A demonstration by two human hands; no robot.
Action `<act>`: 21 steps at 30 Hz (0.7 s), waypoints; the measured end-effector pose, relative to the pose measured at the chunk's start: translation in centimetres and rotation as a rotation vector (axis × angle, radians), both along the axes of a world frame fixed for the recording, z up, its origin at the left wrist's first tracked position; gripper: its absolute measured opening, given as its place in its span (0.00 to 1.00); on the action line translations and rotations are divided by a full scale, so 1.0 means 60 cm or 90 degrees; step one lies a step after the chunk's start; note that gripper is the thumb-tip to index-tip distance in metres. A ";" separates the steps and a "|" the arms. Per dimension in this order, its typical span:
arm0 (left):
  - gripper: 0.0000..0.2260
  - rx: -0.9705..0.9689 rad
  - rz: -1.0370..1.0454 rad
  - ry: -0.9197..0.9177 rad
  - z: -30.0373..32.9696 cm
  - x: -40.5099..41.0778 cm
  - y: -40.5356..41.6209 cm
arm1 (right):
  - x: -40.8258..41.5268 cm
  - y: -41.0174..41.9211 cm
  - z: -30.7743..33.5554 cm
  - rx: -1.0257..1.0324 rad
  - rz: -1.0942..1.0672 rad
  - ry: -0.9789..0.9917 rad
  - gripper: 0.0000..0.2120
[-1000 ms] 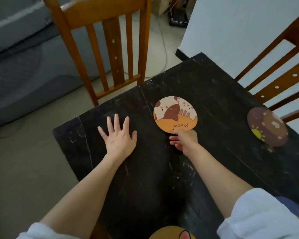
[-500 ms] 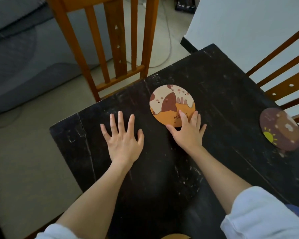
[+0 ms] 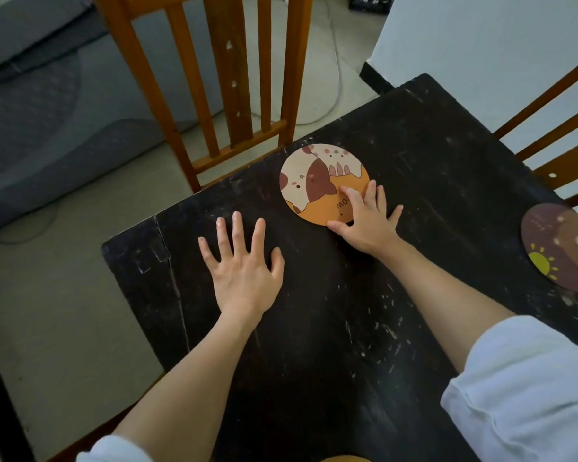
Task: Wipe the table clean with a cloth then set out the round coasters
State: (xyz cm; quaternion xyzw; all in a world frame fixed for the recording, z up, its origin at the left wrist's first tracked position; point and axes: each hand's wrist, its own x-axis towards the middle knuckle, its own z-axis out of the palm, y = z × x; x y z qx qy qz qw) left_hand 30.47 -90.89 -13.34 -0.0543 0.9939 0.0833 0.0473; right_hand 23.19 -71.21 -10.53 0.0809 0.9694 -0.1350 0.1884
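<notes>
The fingers (image 3: 356, 198) of the right hand (image 3: 367, 225) are spread apart and laid flat, their tips pressed onto the near right part of the cat coaster (image 3: 314, 185); nothing is gripped, and the thumb is set against the coaster's near edge. The printed lettering on the coaster is partly covered by these fingers (only the first letters can be read). The coaster itself, round, orange and cream with a brown-patched cat, is lying flat on the dark surface (image 3: 347, 328) near its far edge, just in front of a wooden chair back (image 3: 214, 78).

The fingers (image 3: 237, 228) of the left hand (image 3: 244, 271) are likewise fanned wide and pressed palm-down on the bare surface, to the left of the coaster and apart from it. Nothing is held.

Both forearms are bare, with white sleeves (image 3: 531, 395) pushed up towards the elbows.

A second round coaster (image 3: 564, 248), brown with a yellow sun, is seen flat at the right edge of the surface, well apart from both hands and partly cut off by the frame. Beside it, the slats of another wooden chair (image 3: 548, 128) are visible. The surface is scuffed and marked with pale scratches. A pale floor (image 3: 64, 328) is seen beyond its left edge.
</notes>
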 end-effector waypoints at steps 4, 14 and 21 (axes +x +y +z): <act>0.26 -0.005 0.000 0.001 0.000 -0.001 0.000 | -0.011 -0.009 0.004 -0.002 0.000 -0.027 0.34; 0.26 -0.002 0.000 0.008 -0.003 0.000 0.000 | -0.023 -0.012 0.012 0.007 0.033 -0.076 0.35; 0.26 0.004 -0.001 0.003 0.002 -0.001 -0.003 | -0.002 -0.010 0.015 -0.030 -0.001 0.005 0.37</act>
